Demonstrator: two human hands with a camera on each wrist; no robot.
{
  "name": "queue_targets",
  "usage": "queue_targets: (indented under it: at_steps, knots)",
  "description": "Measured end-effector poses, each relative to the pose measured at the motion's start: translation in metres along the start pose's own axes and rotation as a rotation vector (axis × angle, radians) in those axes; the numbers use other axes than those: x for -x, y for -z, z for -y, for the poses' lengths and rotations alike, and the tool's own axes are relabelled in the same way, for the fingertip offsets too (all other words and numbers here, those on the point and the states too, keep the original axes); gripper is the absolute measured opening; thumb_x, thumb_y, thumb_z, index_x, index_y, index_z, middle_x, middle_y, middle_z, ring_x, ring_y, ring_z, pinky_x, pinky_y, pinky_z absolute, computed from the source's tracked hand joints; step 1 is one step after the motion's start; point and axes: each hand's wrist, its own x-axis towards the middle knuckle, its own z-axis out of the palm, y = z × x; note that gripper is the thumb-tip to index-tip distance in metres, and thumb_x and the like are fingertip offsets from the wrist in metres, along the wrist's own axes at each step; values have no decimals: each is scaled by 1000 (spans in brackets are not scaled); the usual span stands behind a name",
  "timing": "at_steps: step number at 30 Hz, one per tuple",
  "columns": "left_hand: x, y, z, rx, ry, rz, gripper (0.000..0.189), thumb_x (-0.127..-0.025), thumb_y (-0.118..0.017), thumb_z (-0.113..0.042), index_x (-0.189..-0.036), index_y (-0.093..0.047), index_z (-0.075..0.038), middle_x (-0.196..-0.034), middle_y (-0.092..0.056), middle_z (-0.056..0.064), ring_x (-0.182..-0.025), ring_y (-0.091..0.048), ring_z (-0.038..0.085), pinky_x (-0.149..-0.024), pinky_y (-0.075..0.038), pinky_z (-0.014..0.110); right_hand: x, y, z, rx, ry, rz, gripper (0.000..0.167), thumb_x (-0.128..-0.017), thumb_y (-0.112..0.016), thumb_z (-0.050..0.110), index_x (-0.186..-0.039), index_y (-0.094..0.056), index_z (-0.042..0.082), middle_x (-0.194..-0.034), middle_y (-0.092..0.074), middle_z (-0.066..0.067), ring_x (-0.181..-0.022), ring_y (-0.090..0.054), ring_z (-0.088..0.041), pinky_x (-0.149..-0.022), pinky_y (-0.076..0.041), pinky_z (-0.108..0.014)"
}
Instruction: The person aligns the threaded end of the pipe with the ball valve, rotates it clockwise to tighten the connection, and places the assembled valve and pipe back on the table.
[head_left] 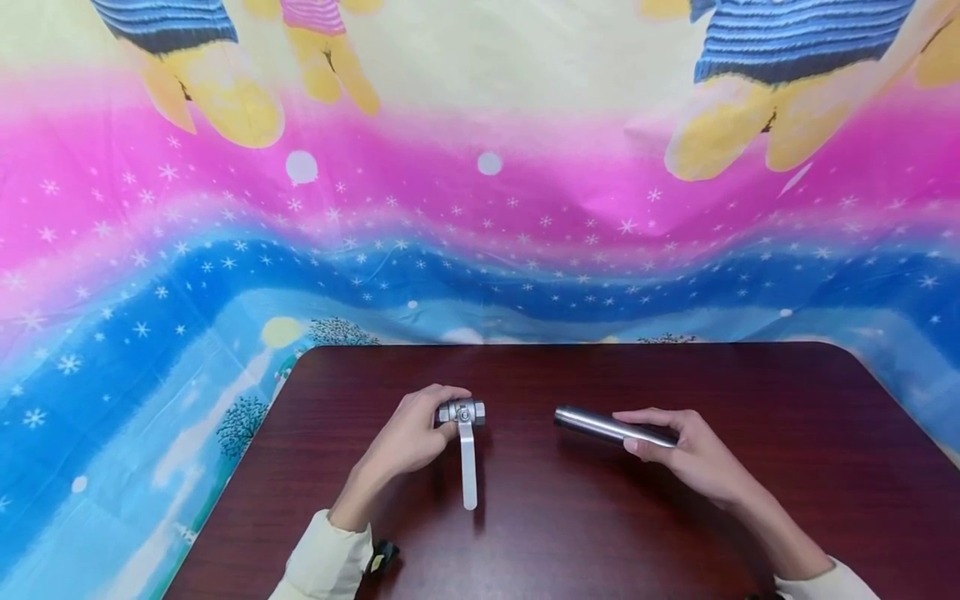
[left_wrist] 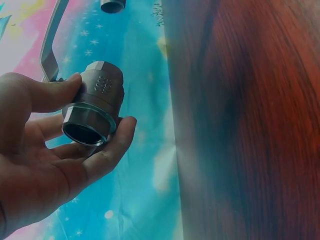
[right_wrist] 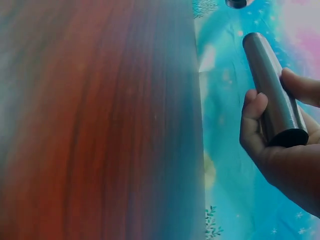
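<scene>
A silver ball valve (head_left: 464,412) with a long flat lever handle (head_left: 468,471) is held in my left hand (head_left: 411,429), its lever pointing toward me in the head view. From the left wrist view, my thumb and fingers wrap the valve body (left_wrist: 100,87), and one open hexagonal end faces the camera. My right hand (head_left: 693,450) grips a straight metal pipe (head_left: 600,425) near its right end. The pipe's free end points left toward the valve, with a gap between the two. In the right wrist view, fingers and thumb close round the pipe (right_wrist: 272,82).
Both hands are above a dark reddish-brown wooden table (head_left: 555,533) with rounded far corners. Behind it hangs a colourful printed cloth (head_left: 450,217) with snowflakes and cartoon figures. A small black item (head_left: 382,557) sits at the left sleeve cuff.
</scene>
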Motion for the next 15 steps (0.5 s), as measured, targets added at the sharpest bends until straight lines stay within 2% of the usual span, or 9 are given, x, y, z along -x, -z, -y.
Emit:
queue_targets:
  at_steps: [8, 15]
  knots:
    - [5, 1, -6, 24, -28, -18, 45, -93, -70, 0, -135, -73, -13, -118, -73, 2, -93, -59, 17, -82, -49, 29, -11, -9, 1, -79, -27, -2, 47, -99, -78, 21, -141, -70, 3, -104, -73, -20, -83, -70, -20, -69, -60, -34]
    - [3, 1, -11, 72, -42, -28, 45, -92, -71, 2, -135, -73, -10, -122, -74, 5, -93, -59, 19, -79, -47, 28, -27, -15, -5, -140, 13, 13, 46, -99, -78, 19, -140, -69, 0, -113, -75, -17, -86, -73, -21, -73, -62, -35]
